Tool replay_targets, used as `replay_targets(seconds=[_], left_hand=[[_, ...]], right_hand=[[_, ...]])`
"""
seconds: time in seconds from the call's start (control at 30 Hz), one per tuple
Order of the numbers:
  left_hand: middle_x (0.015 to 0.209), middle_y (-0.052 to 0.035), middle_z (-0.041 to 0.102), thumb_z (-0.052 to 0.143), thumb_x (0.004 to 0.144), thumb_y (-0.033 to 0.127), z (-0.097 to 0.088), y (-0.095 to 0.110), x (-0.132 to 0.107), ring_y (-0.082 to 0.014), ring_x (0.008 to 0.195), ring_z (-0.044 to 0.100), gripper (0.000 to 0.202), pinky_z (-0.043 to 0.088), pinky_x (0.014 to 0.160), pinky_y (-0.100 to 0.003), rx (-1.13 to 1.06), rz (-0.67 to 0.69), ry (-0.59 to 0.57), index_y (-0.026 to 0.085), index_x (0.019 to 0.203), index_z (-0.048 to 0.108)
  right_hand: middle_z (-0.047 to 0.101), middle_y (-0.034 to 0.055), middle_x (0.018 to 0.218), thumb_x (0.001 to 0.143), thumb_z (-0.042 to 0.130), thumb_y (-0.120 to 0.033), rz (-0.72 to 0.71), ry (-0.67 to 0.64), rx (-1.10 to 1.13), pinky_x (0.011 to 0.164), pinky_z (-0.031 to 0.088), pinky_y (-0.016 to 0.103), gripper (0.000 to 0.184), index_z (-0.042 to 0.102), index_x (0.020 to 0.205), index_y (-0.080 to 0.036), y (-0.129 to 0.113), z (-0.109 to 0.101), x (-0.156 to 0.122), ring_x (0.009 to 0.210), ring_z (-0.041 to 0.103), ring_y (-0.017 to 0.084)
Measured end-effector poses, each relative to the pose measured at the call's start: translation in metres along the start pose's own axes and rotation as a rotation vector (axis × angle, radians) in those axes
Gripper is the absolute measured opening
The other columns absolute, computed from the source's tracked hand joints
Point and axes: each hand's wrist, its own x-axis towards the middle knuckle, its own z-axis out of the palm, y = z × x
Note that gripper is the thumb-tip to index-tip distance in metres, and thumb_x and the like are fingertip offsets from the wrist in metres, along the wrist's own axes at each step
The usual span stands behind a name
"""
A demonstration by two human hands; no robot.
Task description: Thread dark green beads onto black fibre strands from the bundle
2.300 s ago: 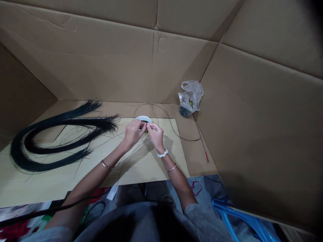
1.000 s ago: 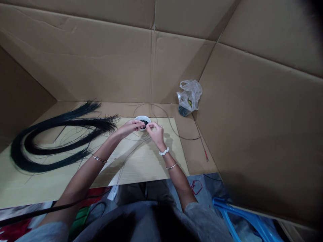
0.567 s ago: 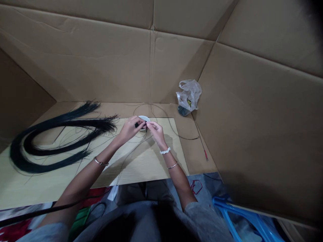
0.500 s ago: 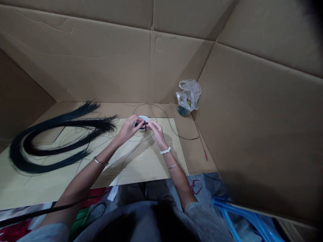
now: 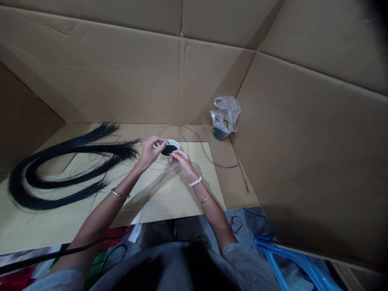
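Note:
A small white bowl holds a heap of tiny dark green pieces that look like beads. At the bowl's left rim is my left hand, thumb and fingers closed in a pinch, with a tiny dark bit at the tips too small to name. My right hand is also pinched, over the bowl's lower right rim. A thin dark strand runs up from the table's near edge to the fingers of my right hand. Exactly how the fingertips grip it is too small to see.
Bundles of long dark strands lie curved on the left of the pale board. A plastic bag with dark contents stands at the back right. A red-tipped thin tool lies by the right wall. Cardboard walls enclose the table.
My hands have moved apart, the left to the left and the right slightly down. The bowl's dark contents, covered before, now show between them.

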Motion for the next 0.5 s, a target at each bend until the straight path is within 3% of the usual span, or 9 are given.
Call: replay_targets(seconds=[0.33,0.5], left_hand=[[0.089,-0.0059,0.075,0.065,0.092,0.041,0.002,0.0,-0.007,-0.0168,0.076,0.061,0.026,0.046,0.073,-0.029,-0.073,-0.075,-0.059,0.018,0.091,0.075],[0.091,-0.0079,0.074,0.051,0.099,0.05,0.0,-0.004,-0.012,-0.0189,0.084,0.065,0.041,0.049,0.078,-0.029,-0.159,-0.19,-0.082,0.016,0.093,0.074]], right_hand=[[0.034,-0.0071,0.057,0.074,0.072,-0.047,0.031,0.055,0.023,0.064,0.034,0.032,0.023,0.065,0.081,-0.026,-0.001,-0.005,0.001,0.055,0.027,0.012],[0.028,-0.0089,0.057,0.074,0.072,-0.048,0.048,0.077,0.033,0.061,0.03,0.033,0.024,0.066,0.081,-0.026,-0.001,-0.01,0.002,0.054,0.021,0.013]])
